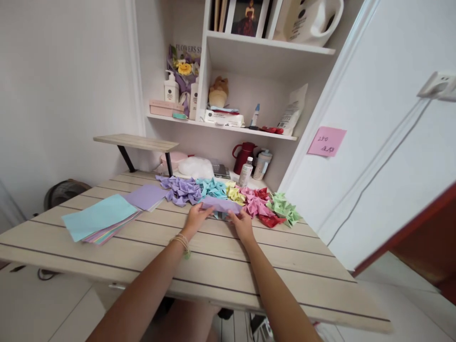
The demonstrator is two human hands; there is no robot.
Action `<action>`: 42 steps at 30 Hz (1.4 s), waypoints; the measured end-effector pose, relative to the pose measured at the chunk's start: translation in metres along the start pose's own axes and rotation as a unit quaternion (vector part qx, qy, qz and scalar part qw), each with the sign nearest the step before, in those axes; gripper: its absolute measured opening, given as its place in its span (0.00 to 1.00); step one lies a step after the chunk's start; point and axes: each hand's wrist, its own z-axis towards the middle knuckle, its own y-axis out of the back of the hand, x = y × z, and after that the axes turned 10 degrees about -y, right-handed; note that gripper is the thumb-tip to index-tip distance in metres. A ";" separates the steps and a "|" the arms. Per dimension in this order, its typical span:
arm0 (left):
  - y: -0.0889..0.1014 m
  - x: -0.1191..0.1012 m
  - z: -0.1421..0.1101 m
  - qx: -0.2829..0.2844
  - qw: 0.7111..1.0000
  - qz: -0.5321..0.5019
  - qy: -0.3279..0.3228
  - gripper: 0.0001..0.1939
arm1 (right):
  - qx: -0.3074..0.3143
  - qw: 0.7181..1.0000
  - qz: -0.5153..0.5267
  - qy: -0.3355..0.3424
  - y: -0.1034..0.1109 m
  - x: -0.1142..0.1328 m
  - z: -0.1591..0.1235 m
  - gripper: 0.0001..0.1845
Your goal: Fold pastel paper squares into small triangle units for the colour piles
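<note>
My left hand [197, 218] and my right hand [242, 222] both pinch a folded lilac paper piece [221, 205] low over the wooden table [221, 266], one hand at each end. A beaded bracelet [182, 243] circles my left wrist. Just behind the paper lies a row of folded paper shapes: purple [181, 189], teal [213, 187], yellow [235, 194], pink [254, 203], red [268, 219] and green [284, 207]. A stack of flat coloured paper sheets [103, 217], teal on top with a lilac sheet [147, 196] beside it, rests to the left of my hands.
White shelves [249, 133] above the table's back hold bottles, a box, a soft toy and a flower bouquet. A red jug [245, 153], a small bottle [245, 172] and a cup stand at the table's back. A pink sticky note [326, 141] hangs on the right wall.
</note>
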 end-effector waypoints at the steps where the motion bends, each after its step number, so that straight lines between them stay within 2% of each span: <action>1: 0.000 0.000 0.000 -0.007 1.000 0.000 0.010 0.18 | -0.008 1.000 0.009 -0.008 0.001 0.000 0.000 0.21; 5: 0.000 0.000 -0.003 -0.025 0.999 -0.019 0.029 0.18 | -0.028 0.996 0.076 -0.029 0.002 0.001 0.000 0.21; 8: 0.001 0.000 -0.004 -0.047 0.997 -0.046 0.032 0.22 | -0.028 0.991 0.125 -0.033 -0.001 0.002 -0.003 0.24; 10: 0.002 0.000 -0.003 -0.075 0.996 -0.047 0.028 0.24 | -0.014 0.993 0.114 -0.031 -0.002 0.004 -0.006 0.27; 13: 0.005 -0.002 -0.002 -0.104 0.993 -0.036 0.034 0.21 | -0.014 0.998 0.058 -0.015 -0.002 0.006 -0.009 0.24; 16: 0.006 -0.005 -0.003 -0.069 0.996 -0.016 0.058 0.19 | -0.008 1.000 0.003 0.016 -0.001 0.007 -0.010 0.20; 20: 0.007 -0.006 -0.005 -0.004 0.997 0.002 0.074 0.17 | 0.067 0.997 -0.013 0.019 -0.004 0.005 -0.014 0.23; 24: 0.007 -0.004 -0.006 0.046 0.996 0.004 0.082 0.22 | 0.106 0.992 -0.071 0.023 -0.008 0.004 -0.018 0.24; 27: 0.006 -0.005 -0.007 0.036 0.996 0.018 0.077 0.26 | 0.079 0.994 -0.074 0.023 -0.009 0.007 -0.018 0.21; 30: 0.003 -0.008 -0.008 0.030 0.996 0.027 0.074 0.25 | 0.064 0.994 -0.088 0.017 -0.009 0.010 -0.018 0.17; 35: -0.001 -0.015 -0.010 0.080 0.991 0.065 0.079 0.17 | 0.092 0.989 -0.117 0.006 -0.008 0.012 -0.018 0.16; 39: -0.001 -0.016 -0.008 0.066 0.984 0.157 0.047 0.08 | 0.078 0.992 -0.094 -0.034 -0.006 0.011 -0.014 0.15; 42: -0.001 -0.012 -0.008 0.049 0.984 0.165 0.053 0.09 | 0.049 0.995 -0.059 -0.061 -0.006 0.010 -0.010 0.16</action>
